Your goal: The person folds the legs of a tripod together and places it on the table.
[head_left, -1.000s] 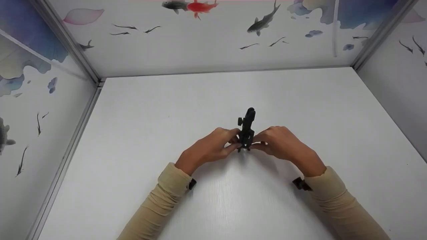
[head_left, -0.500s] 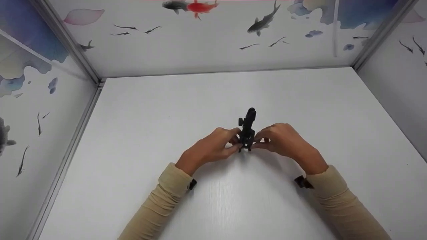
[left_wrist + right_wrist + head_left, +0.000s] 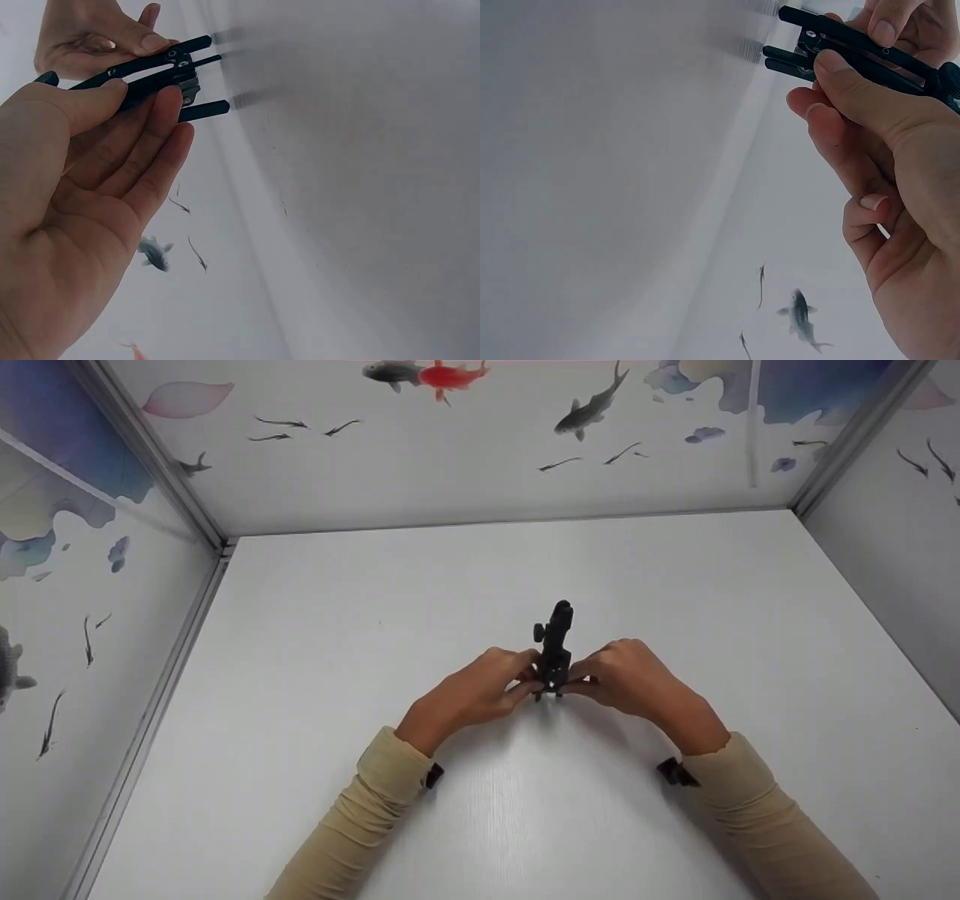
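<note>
A small black mini tripod (image 3: 556, 649) stands upright on its feet near the middle of the white table, with a round knob (image 3: 538, 632) on its left side. My left hand (image 3: 486, 684) pinches its lower part from the left. From the other side my right hand (image 3: 637, 681) pinches it low down too. The left wrist view shows the thin legs (image 3: 204, 111) with a metal hinge part between them, the left thumb (image 3: 97, 105) lying along one. In the right wrist view the right thumb (image 3: 844, 71) presses the black body near the hinge, partly covering it.
The white tabletop (image 3: 360, 592) surrounds the hands. White panels with painted fish (image 3: 589, 409) stand at the back and both sides, joined by metal corner posts (image 3: 157, 457). A small dark device (image 3: 677, 772) sits at the right cuff, and another (image 3: 433, 775) at the left.
My right hand shifted slightly up and right, then back toward the tripod's base. The left hand and the tripod stay almost where they were.
</note>
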Available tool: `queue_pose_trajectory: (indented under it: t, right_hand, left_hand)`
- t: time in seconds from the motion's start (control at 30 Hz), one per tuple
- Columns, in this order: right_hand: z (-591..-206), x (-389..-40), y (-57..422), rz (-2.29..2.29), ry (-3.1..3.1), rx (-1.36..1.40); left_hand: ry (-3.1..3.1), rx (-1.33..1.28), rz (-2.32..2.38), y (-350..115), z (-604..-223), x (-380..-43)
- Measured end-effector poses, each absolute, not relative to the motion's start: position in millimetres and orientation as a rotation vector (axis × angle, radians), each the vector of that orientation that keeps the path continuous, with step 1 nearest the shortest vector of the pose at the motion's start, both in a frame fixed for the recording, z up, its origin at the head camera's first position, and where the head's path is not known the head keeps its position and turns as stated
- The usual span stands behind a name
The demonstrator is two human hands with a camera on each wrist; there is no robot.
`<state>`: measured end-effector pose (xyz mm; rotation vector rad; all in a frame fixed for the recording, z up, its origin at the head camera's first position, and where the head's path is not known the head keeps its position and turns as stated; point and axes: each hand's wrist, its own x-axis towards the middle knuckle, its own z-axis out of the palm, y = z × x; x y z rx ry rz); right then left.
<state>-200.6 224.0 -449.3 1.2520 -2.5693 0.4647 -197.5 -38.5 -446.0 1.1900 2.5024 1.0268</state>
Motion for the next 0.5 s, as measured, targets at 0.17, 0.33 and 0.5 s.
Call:
queue_pose_trajectory:
  t: [0.17, 0.33, 0.5]
  right_hand:
    - [-447.8, -198.7, 221.4, 0.456, -2.592, 1.233]
    - [-447.5, -197.1, 220.0, 0.460, -2.628, 1.207]
    - [-447.2, -195.3, 218.6, 0.480, -2.685, 1.181]
  left_hand:
    - [2.524, 1.217, 1.018, -39.4, -446.5, -197.7]
    - [2.550, 1.215, 0.984, -37.9, -445.1, -196.6]
    - [2.568, 1.198, 0.962, -36.8, -444.2, -194.9]
